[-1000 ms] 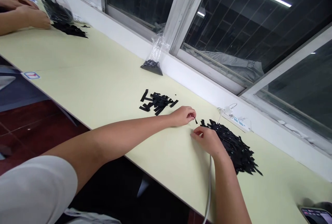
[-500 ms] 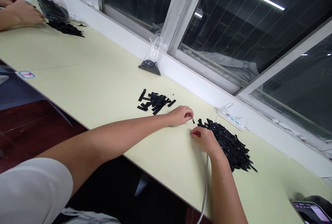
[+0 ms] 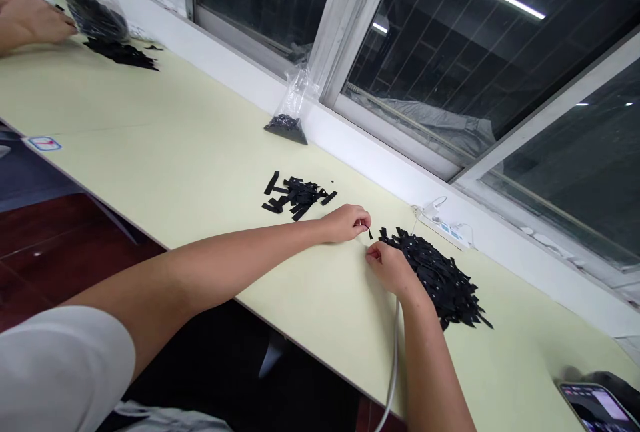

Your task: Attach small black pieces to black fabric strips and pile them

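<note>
My left hand (image 3: 349, 223) is closed on a small black strip (image 3: 371, 234), whose end sticks out past the fingertips. Just below and to the right, my right hand (image 3: 390, 264) has its thumb and fingers pinched together; what they hold, if anything, is too small to make out. Beside the right hand lies a large heap of black strips (image 3: 440, 275). A smaller, looser pile of black strips (image 3: 303, 193) lies behind my left forearm. The two hands are a little apart.
A clear bag with dark pieces (image 3: 287, 127) stands by the wall. At the far left are another person's hands (image 3: 35, 19), a larger bag (image 3: 95, 15) and black strips (image 3: 123, 53). A power strip (image 3: 447, 229), white cable (image 3: 394, 365) and phone (image 3: 595, 409) are at the right.
The whole view has shifted slightly. Both of my hands keep nearly the same pose, and the strip still hangs from my left hand. The other person's hands have moved a little left.
</note>
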### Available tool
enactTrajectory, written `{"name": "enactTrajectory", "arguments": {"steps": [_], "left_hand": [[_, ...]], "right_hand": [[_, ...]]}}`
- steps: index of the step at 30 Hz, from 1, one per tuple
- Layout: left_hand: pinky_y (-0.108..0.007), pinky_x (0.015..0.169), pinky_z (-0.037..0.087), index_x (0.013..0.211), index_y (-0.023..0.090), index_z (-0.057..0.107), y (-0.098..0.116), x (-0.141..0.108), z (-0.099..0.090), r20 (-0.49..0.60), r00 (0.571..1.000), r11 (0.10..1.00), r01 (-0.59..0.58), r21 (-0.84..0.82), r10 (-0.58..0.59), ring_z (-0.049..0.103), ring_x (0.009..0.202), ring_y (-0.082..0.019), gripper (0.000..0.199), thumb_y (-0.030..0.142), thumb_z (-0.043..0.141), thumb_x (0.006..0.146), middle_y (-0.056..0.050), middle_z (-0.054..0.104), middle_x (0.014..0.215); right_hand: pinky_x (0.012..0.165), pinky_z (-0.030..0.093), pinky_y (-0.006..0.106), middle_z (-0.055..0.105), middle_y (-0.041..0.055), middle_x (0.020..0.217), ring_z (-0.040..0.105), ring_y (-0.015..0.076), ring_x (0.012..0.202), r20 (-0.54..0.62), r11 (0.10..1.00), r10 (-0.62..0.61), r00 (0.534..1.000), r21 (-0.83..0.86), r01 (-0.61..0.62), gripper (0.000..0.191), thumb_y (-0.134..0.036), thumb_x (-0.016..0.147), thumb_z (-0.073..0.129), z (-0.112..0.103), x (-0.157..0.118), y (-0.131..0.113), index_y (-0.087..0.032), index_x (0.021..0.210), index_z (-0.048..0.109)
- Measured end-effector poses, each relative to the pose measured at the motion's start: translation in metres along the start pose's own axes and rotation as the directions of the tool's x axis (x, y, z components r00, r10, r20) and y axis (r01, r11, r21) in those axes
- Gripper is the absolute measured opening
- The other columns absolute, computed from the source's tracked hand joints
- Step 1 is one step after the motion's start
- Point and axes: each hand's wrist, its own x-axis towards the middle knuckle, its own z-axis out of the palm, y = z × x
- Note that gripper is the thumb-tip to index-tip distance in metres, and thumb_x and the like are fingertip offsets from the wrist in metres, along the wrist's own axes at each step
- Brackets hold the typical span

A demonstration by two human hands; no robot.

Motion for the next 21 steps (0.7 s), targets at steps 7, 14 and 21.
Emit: {"name": "enactTrajectory", "arguments": {"steps": [7,14,21], "left_hand": [[-0.028,0.073,0.046,0.084,0.015,0.066,-0.001,0.000,0.000,0.004,1.000,1.000,-0.006,-0.001,0.006,0.059,0.080,-0.015,0.011,0.008,0.057,0.083,-0.006,0.066,0.091],[-0.028,0.073,0.045,0.084,0.015,0.066,-0.002,0.000,0.000,0.007,1.000,1.000,-0.003,-0.017,0.003,0.058,0.079,-0.015,0.012,0.007,0.057,0.081,-0.005,0.066,0.090],[-0.027,0.072,0.045,0.085,0.016,0.066,-0.004,0.000,0.000,0.014,1.000,1.000,-0.004,-0.008,0.004,0.058,0.080,-0.015,0.012,0.009,0.057,0.083,-0.005,0.066,0.091]], "right_hand": [[0.075,0.038,0.027,0.070,0.0089,0.092,0.061,0.0185,0.086,0.019,0.995,0.003,1.000,-0.104,-0.001,0.016,-0.015,0.090,0.052,0.001,0.002,0.003,-0.014,0.091,0.067],[0.072,0.036,0.026,0.066,0.0094,0.092,0.059,0.0180,0.084,0.001,0.987,0.004,1.000,-0.161,-0.004,0.014,-0.015,0.090,0.048,-0.002,-0.001,-0.005,-0.016,0.086,0.061],[0.069,0.035,0.026,0.068,0.0062,0.087,0.059,0.0181,0.079,-0.044,0.997,-0.041,0.998,-0.070,0.038,0.016,-0.015,0.090,0.047,-0.002,-0.002,-0.011,-0.017,0.096,0.062]]}}
